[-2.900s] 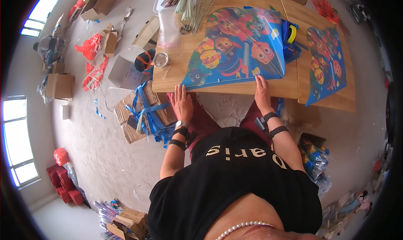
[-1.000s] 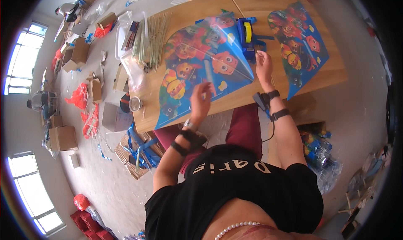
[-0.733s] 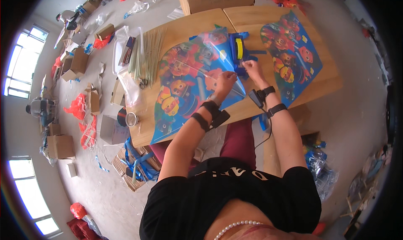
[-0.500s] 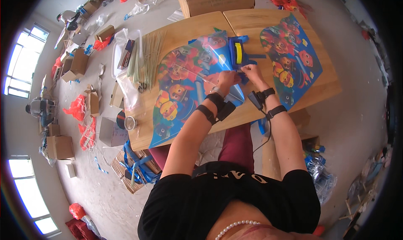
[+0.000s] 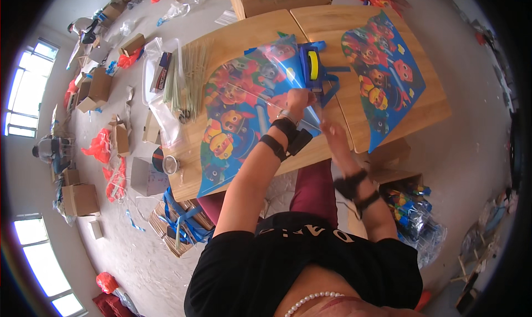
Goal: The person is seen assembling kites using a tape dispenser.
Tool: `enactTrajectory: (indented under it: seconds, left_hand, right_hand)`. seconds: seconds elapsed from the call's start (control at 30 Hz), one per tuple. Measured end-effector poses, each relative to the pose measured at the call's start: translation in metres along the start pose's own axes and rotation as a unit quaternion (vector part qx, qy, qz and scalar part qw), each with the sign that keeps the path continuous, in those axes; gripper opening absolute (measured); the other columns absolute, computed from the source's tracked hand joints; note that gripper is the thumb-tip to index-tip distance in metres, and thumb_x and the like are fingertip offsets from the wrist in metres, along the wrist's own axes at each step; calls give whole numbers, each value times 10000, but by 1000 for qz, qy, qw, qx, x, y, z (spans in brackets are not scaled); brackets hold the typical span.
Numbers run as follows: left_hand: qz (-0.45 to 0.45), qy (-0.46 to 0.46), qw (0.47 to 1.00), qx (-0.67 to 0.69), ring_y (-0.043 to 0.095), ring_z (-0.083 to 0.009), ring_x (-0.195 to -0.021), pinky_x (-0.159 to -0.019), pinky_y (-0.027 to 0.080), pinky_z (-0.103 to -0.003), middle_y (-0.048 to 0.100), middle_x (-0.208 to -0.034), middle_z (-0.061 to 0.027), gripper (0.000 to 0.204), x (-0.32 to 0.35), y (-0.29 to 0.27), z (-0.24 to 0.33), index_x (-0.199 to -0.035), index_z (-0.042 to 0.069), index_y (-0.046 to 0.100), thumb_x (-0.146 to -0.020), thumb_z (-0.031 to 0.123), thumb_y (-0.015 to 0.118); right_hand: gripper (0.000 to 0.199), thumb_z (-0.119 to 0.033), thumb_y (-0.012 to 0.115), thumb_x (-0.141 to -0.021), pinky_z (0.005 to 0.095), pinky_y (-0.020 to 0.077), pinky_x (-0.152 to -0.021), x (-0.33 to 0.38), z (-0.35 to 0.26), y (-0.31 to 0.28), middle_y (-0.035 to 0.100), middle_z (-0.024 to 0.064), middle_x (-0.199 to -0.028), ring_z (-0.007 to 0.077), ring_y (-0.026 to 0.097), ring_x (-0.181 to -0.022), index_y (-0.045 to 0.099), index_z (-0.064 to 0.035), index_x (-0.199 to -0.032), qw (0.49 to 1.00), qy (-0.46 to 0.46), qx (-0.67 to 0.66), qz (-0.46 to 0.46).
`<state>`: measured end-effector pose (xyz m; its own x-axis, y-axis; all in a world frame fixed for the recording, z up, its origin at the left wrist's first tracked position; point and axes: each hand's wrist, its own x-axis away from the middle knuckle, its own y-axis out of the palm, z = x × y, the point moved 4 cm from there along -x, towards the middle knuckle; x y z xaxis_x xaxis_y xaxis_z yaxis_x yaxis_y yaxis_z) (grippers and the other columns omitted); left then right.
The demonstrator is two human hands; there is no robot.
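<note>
My left hand (image 5: 300,99) is closed at the right edge of a blue plastic sheet (image 5: 238,117) printed with cartoon figures, apparently pinching its rolled edge. A thin straight line runs across this sheet. My right hand (image 5: 336,141), smeared by motion, is over the table's near edge, right of the sheet's lower corner; whether it holds anything cannot be made out. Just beyond my left hand stands a blue tape dispenser (image 5: 304,59) with a yellow-cored roll (image 5: 313,66). Blue strips lie around it. A second printed sheet (image 5: 382,75) lies flat on the right.
Thin pale sticks (image 5: 190,78) lie at the left of the wooden table (image 5: 327,26), beside a clear plastic tray (image 5: 148,78) with a narrow box. A small round container (image 5: 171,164) sits at the left edge. Cartons (image 5: 280,1) stand beyond the table; wrapped packages (image 5: 413,217) lie below right.
My right hand has pulled away from beside my left hand, down toward me. The left hand stays at the sheet's edge, nearly still. The sheets remain in place.
</note>
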<state>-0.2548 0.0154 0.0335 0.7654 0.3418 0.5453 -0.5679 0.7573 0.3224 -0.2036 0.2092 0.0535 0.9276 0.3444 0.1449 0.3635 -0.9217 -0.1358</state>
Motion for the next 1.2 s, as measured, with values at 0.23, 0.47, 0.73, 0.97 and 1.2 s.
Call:
enactTrajectory:
  seconds: [0.23,0.47,0.73,0.97,1.2]
  left_hand:
    - [13,42,999,11,698,-245,-704,-652,581,-319,701,-816,-157,212,1,-1,-1,-849,-80,682,-922,95,590]
    - [25,76,996,-34,686,-215,-676,-623,567,-291,694,-785,-132,205,4,6,2,-834,-85,679,-897,107,710]
    - [116,117,978,-127,675,-184,-639,-576,518,-298,703,-727,-100,129,15,20,-3,-760,-41,719,-800,82,727]
    - [183,193,915,-303,669,-156,-725,-629,518,-331,722,-797,-50,63,21,7,4,-824,53,742,-796,107,725]
    - [-28,213,959,185,581,-106,-805,-679,468,-271,619,-874,17,70,115,-89,43,-981,110,676,-916,135,673]
  right_hand:
    - [91,-43,625,-973,323,425,-1023,193,-23,-29,545,88,-1233,158,532,-1167,608,-47,-1062,985,69,-110,-111]
    - [53,-55,622,-972,300,444,-964,244,21,-45,539,89,-1199,146,540,-1084,601,-9,-956,981,81,-109,-135]
    - [93,-104,633,-989,243,458,-792,241,35,-56,590,59,-1148,70,541,-882,606,-17,-969,986,83,-78,-122]
    - [106,-112,645,-985,231,460,-729,239,36,-62,640,28,-1038,50,542,-826,623,-9,-992,989,52,-34,-135]
    - [156,-176,693,-924,321,520,-799,199,30,-92,714,59,-918,157,663,-857,667,-28,-968,982,17,141,-128]
